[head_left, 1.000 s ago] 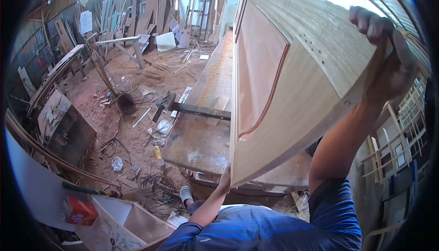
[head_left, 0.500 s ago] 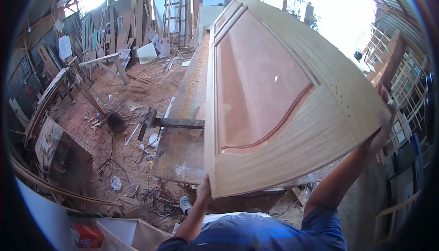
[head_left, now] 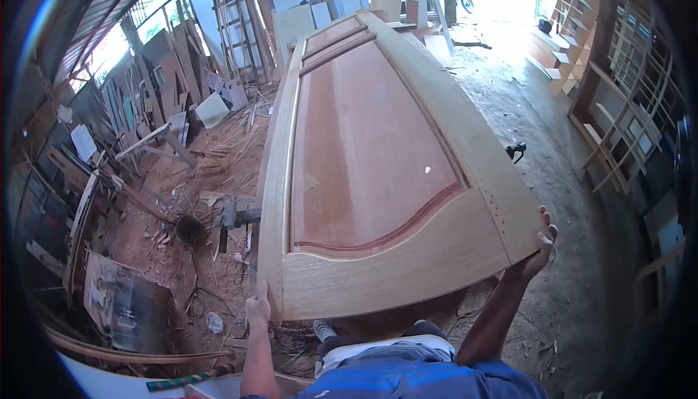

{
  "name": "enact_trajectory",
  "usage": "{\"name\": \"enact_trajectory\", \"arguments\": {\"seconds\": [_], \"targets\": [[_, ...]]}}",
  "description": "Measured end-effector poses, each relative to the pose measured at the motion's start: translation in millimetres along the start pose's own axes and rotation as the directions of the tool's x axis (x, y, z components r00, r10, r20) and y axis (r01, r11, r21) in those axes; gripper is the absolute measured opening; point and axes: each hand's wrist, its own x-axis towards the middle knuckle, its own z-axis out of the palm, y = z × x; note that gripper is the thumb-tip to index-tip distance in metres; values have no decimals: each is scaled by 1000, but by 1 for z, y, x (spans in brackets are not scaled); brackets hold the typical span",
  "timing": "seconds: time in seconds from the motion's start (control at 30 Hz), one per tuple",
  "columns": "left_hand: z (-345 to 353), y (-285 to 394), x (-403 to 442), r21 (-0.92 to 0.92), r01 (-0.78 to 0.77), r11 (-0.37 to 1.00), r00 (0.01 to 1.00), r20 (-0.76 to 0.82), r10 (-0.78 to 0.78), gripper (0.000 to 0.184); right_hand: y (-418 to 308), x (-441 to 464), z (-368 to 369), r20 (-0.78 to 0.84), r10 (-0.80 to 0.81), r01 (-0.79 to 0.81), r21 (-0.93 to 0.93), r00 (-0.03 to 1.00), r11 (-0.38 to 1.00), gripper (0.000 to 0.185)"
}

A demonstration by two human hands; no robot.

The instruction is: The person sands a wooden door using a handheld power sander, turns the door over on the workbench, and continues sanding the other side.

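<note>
A large wooden panel door [head_left: 385, 282] with a reddish inset panel [head_left: 363, 137] and a curved moulding lies nearly flat in front of me, covering most of the workbench. My left hand [head_left: 258, 306] grips its near left corner, fingers closed round the edge. At the near right corner my right hand [head_left: 539, 252] holds the edge from outside, its fingertips showing above the side. A metal bar clamp [head_left: 236, 217] sticks out from beneath the door's left side. Small dark holes dot the frame near the right corner.
Boards and a ladder [head_left: 234, 21] lean at the back left. Wood scraps and sawdust cover the floor at left, with a dark bucket [head_left: 190, 230]. Lattice frames [head_left: 640, 72] stand at right. A broom [head_left: 190, 378] lies at the bottom left.
The door has tipped down from steeply tilted to nearly flat. My right hand has come down with its right edge, and my left hand has stayed at the near left corner.
</note>
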Motion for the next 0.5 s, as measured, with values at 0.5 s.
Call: {"name": "enact_trajectory", "arguments": {"seconds": [0.5], "targets": [[0, 17, 134, 171, 7, 985, 1000, -27, -3, 94, 182, -64, -212, -374, -10, -165, -434, 928, 886, 55]]}}
